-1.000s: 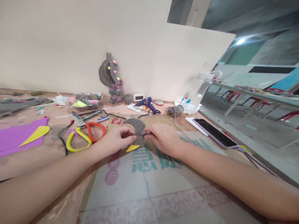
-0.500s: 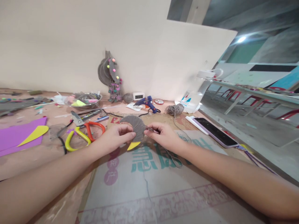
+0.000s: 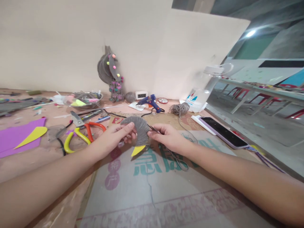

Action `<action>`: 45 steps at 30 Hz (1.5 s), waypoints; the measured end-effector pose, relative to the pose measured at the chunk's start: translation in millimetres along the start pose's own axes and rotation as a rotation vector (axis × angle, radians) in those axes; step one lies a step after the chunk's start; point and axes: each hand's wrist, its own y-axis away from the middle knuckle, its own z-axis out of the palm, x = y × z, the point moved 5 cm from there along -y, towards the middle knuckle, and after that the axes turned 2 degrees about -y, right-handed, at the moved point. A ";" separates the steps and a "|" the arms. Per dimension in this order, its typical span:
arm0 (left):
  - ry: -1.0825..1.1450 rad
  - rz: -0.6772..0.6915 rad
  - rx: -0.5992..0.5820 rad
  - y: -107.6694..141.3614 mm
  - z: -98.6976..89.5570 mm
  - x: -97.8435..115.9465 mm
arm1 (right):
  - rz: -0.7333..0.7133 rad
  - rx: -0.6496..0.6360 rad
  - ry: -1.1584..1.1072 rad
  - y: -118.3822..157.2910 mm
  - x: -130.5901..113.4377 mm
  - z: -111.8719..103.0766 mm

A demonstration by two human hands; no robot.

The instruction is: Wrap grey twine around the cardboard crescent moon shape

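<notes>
Pale wall (image 3: 71, 47) fills the upper left and centre of the head view, behind a cluttered worktop; printed cardboard (image 3: 123, 196) covers the lower centre. At mid-frame, the left hand (image 3: 117, 136) has thumb and fingers clamped on a gray yarn-wrapped crescent (image 3: 141, 131) with a yellow tip (image 3: 138, 150). Just beside its right edge, the right hand (image 3: 168, 138) pinches gray yarn (image 3: 159, 131), thumb and forefinger together. Scissors (image 3: 88, 129) lie left of centre, a blue glue gun (image 3: 155, 104) beyond the hands, a phone (image 3: 224, 132) at right.
</notes>
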 end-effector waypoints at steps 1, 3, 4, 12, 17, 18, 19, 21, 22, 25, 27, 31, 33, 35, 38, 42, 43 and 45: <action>0.006 -0.013 0.017 0.1 -1.3 -0.7 | -0.001 -0.004 0.002 0.4 -0.9 0.4; -0.033 -0.034 0.059 0.6 -4.5 -1.7 | 0.006 -0.014 0.011 1.2 -3.6 1.6; -0.056 -0.041 0.073 0.9 -5.7 -2.0 | 0.011 -0.019 0.015 1.7 -5.1 2.3; -0.057 -0.051 0.026 -2.4 -8.4 -6.7 | 0.024 -0.021 0.045 2.2 -10.6 4.3; -0.030 -0.052 0.041 -3.5 -9.0 -9.3 | 0.005 -0.026 0.098 2.0 -7.1 5.5; -0.036 -0.051 0.057 -3.1 -9.0 -8.7 | -0.015 -0.012 0.108 2.6 -7.3 4.9; -0.046 -0.050 0.075 -2.5 -9.1 -7.8 | -0.047 0.013 0.122 3.6 -8.4 3.6; -0.088 -0.050 0.100 -1.1 -8.8 -5.3 | -0.142 0.084 0.188 7.1 -13.6 -0.5; -0.119 -0.048 0.103 -0.5 -8.3 -3.7 | -0.196 0.118 0.236 9.4 -17.2 -2.3; -0.208 -0.023 0.075 1.2 -5.8 1.6 | -0.296 0.172 0.388 15.6 -26.2 -4.5; -0.237 -0.003 0.055 2.1 -4.3 4.9 | -0.300 0.193 0.430 16.9 -28.5 -4.6; -0.240 -0.016 0.042 3.5 -2.8 7.7 | -0.136 0.171 0.389 11.1 -19.2 -3.6; -0.218 -0.025 0.033 3.9 -1.9 7.7 | -0.041 0.135 0.332 7.4 -12.1 -2.7; -0.199 -0.021 0.029 3.9 -1.3 7.1 | 0.004 0.088 0.265 5.0 -8.1 -1.2; -0.208 -0.021 -0.005 3.8 0.5 5.0 | 0.029 0.043 0.177 4.3 -6.2 0.3; -0.383 0.054 -0.092 3.9 6.3 6.9 | 0.024 0.109 0.156 5.4 -7.1 -2.9; -0.422 0.087 -0.101 4.1 7.4 8.3 | 0.025 0.118 0.152 5.5 -7.0 -3.2; -0.453 0.124 -0.116 4.5 9.1 9.7 | 0.033 0.116 0.134 5.2 -6.4 -2.9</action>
